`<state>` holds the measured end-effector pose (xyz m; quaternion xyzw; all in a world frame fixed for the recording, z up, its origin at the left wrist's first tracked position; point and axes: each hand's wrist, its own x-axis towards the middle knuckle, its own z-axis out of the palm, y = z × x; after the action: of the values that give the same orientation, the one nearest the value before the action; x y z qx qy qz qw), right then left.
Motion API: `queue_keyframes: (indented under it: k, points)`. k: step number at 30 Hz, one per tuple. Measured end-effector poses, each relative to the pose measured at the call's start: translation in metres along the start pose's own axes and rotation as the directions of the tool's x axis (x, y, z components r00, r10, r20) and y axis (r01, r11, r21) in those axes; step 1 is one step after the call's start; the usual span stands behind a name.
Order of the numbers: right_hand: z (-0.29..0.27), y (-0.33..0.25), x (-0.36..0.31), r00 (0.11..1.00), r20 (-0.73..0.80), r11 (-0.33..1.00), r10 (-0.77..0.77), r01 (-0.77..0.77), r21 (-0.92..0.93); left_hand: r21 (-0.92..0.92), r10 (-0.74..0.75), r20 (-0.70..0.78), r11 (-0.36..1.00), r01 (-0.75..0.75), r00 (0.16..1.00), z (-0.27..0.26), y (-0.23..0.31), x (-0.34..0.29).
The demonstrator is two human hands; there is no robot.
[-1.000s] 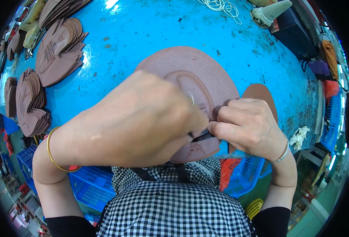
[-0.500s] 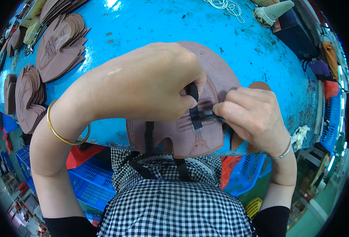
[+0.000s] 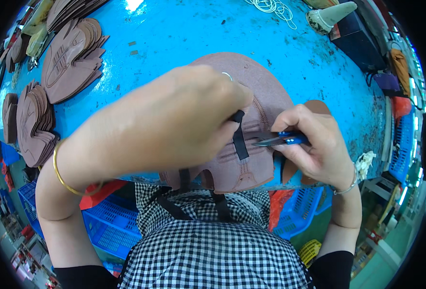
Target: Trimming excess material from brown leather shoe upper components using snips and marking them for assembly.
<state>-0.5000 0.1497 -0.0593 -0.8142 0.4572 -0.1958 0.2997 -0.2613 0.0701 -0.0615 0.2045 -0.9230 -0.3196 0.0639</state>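
A brown shoe-upper piece point(image 3: 271, 91) with stitched lines lies at the table's near edge, partly hidden under my left arm. My left hand point(image 3: 193, 108), somewhat blurred, is closed on a black strap point(image 3: 240, 142) that runs down over the piece. Close to the strap, my right hand point(image 3: 321, 147) holds thread snips point(image 3: 292, 139) with blue handles. Their blades are parted and point left, just right of the strap; whether they touch the piece I cannot tell. Another brown piece point(image 3: 316, 107) shows partly behind my right hand.
Stacks of brown upper pieces point(image 3: 73, 62) lie at the left of the blue table point(image 3: 160, 33). White cord point(image 3: 275, 9), a pale cone point(image 3: 336, 17) and a dark box point(image 3: 360, 45) are at the far right. Blue crates point(image 3: 109, 221) stand below the near edge.
My right hand has turned and opened a little, bringing the snips' blades and blue handles into clear view. My left hand has shifted slightly toward me, still gripping the strap.
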Motion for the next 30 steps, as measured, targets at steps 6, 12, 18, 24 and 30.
queue_keyframes:
  k: [6,12,18,24,30]
  points:
    - [0.031,0.001,-0.007,0.926,-0.3,0.966,0.231,-0.182,0.183,0.099,0.001,-0.163,0.995,0.015,0.987,0.014,0.011,-0.001]
    - [0.035,-0.004,-0.005,0.896,-0.306,0.947,0.32,-0.293,0.133,0.19,0.015,-0.301,0.981,0.045,0.953,0.016,0.022,-0.023]
    - [0.039,-0.01,-0.006,0.91,-0.345,0.969,0.231,-0.248,-0.006,0.213,0.096,-0.306,0.977,-0.03,0.947,0.022,0.021,-0.017]
    - [0.048,-0.005,-0.005,0.869,-0.429,0.969,0.245,-0.237,0.072,0.158,-0.087,-0.215,0.98,0.122,0.973,0.027,0.031,-0.012]
    - [0.052,-0.006,-0.005,0.83,-0.5,0.968,0.246,-0.24,0.078,-0.053,-0.137,-0.193,0.99,0.129,0.972,0.017,0.024,-0.01]
